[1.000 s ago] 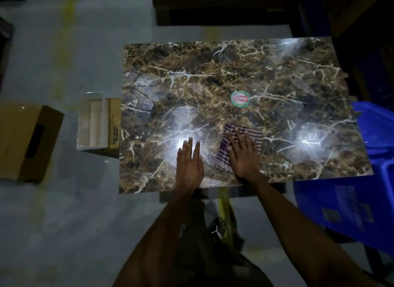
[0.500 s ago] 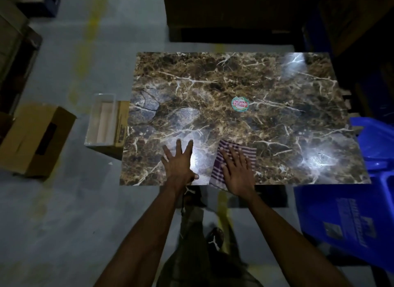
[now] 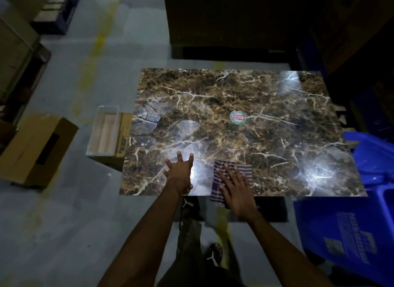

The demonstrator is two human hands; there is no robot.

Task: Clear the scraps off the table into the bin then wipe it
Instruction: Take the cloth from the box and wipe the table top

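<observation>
Cloth (image 3: 233, 175), striped, had come back to the table's (image 3: 266, 90) near edge, one corner now hanging over it. Our right hand (image 3: 236, 188) pressed it with flat, spread fingers; our left hand (image 3: 180, 171) lay open beside. We judged scraps gone, wiping nearly finished.

The table (image 3: 266, 94) top is open across its far and right parts — only a flat round sticker (image 3: 238, 117) lies in the middle. At the near edge the left hand (image 3: 179, 173) and the right hand (image 3: 234, 185), flat on a striped cloth (image 3: 245, 169), take room. A white bin (image 3: 104, 131) stands just left of the table; a blue container (image 3: 351, 218) blocks the near right corner.
</observation>
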